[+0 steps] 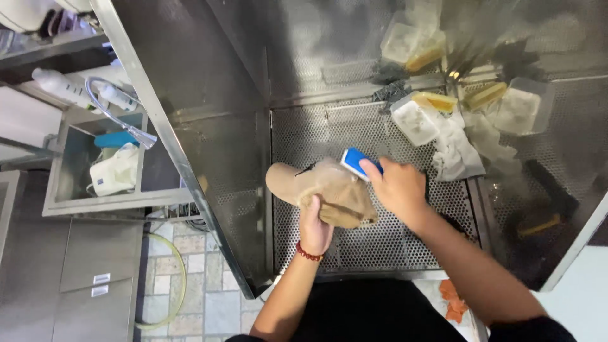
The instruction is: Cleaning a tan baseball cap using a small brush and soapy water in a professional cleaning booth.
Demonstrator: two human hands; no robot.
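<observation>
Gripping a tan boot (323, 190) at frame centre, the left hand (315, 227) has its fingers clamped on the upper; the right hand (398, 188) pinches a blue brush (358, 163) against it; a loosened grip could drop the boot onto the perforated steel tray (380, 244); white containers (415, 117) sit upper right.

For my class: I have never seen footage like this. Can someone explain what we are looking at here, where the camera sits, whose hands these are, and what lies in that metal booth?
There is no machine: one camera on a person's head looks down at their own two bare hands. The left hand, with a red bead bracelet at the wrist, grips a tan boot. The right hand presses a blue-and-white brush or sponge against it. Both are held over a perforated steel tray inside a shiny metal booth, whose walls mirror things. Near the back lie a white tub, a yellow brush and a white cloth. Left of the booth is a small sink with a spray hose.
</observation>
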